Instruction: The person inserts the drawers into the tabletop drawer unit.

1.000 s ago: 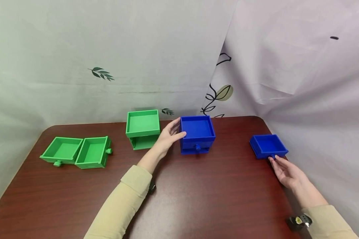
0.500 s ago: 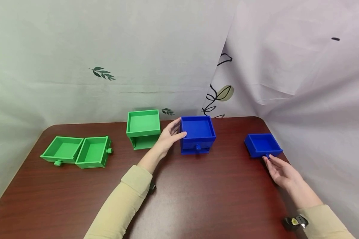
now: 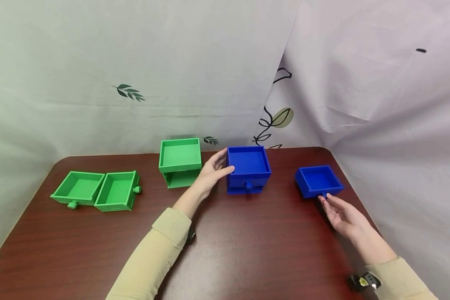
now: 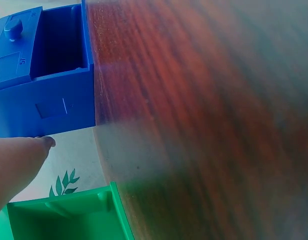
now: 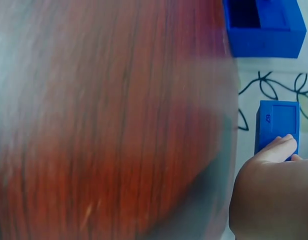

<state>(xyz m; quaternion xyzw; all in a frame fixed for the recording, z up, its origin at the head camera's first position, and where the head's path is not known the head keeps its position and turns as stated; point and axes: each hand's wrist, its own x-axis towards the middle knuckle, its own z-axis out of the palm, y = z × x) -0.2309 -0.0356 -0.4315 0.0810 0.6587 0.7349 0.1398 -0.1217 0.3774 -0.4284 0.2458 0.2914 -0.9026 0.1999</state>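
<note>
Right of the middle, towards the back of the table, stands a small blue drawer cabinet [image 3: 247, 160], its upper drawer in place and the lower slot hollow. My left hand [image 3: 210, 173] rests against its left side, fingers fairly straight, thumb at the front left corner of the top rim. In the left wrist view the hollow slot of the cabinet [image 4: 64, 100] faces the camera. At the right, my right hand [image 3: 341, 214] pinches the knob of a loose blue drawer [image 3: 318, 179] between thumb and fingers, the drawer level with its hollow upward. The right wrist view shows the drawer's front [image 5: 276, 117].
A green cabinet [image 3: 180, 154] with a hollow front stands left of the blue one, by my left forearm. Two loose green drawers [image 3: 80, 185] lie side by side on the table's left. White cloth [image 3: 210, 75] hangs behind and along the right of the brown table [image 3: 266, 241].
My right hand has carried the loose blue drawer leftward, closer to the blue cabinet. My left hand and the cabinet have stayed in place.
</note>
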